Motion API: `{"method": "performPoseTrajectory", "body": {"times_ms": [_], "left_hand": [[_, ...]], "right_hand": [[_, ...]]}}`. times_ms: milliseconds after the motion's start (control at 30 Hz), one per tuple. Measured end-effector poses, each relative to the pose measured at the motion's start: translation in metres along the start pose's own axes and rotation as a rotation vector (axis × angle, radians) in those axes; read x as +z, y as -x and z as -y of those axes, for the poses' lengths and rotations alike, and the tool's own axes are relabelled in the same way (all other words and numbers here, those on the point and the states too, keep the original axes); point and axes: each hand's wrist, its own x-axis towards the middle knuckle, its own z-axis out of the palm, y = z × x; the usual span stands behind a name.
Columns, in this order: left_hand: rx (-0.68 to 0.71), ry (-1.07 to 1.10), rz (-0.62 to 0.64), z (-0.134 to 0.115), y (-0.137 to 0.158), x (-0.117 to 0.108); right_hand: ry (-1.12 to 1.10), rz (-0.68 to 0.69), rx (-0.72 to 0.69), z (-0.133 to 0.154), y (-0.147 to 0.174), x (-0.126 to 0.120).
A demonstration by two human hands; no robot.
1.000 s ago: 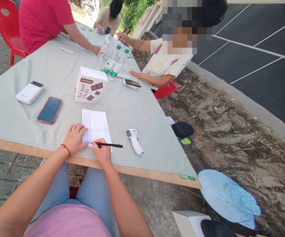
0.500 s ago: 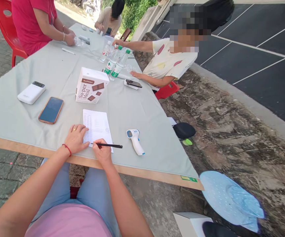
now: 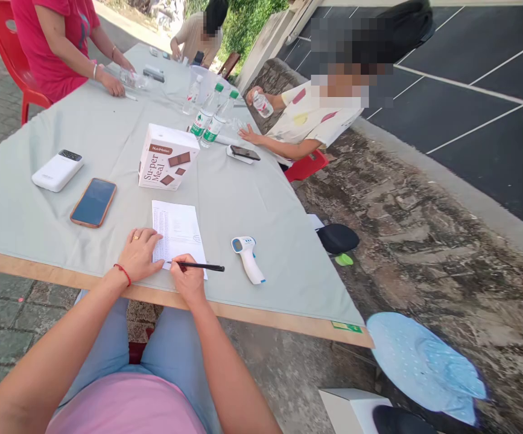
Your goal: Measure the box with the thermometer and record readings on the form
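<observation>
My right hand is closed around a black pen, its tip at the lower left part of a white printed sheet. Flat on the table, my left hand has its fingers stretched out, with the fingertips and thumb on the left edge of that sheet. Behind the paper stands a white box with brown printing. To the right of my right hand lies a white infrared thermometer. A phone in an orange case and a white power bank lie to the left.
Two green-capped water bottles stand beyond the box. A person at the right holds a small bottle; other people sit at the far left and far end. The table's wooden edge runs before me. A blue hat is at lower right.
The person at the right has lifted a small bottle off to the right. The person in red has moved their hands apart. My hands and the pen look unchanged.
</observation>
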Motion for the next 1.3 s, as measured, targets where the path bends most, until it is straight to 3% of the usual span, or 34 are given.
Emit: {"method": "performPoseTrajectory", "body": {"times_ms": [1300], "left_hand": [[-0.002, -0.020, -0.004, 0.0008, 0.0000, 0.0015]], "right_hand": [[0.004, -0.016, 0.045, 0.0080, 0.0003, -0.0021]]}}
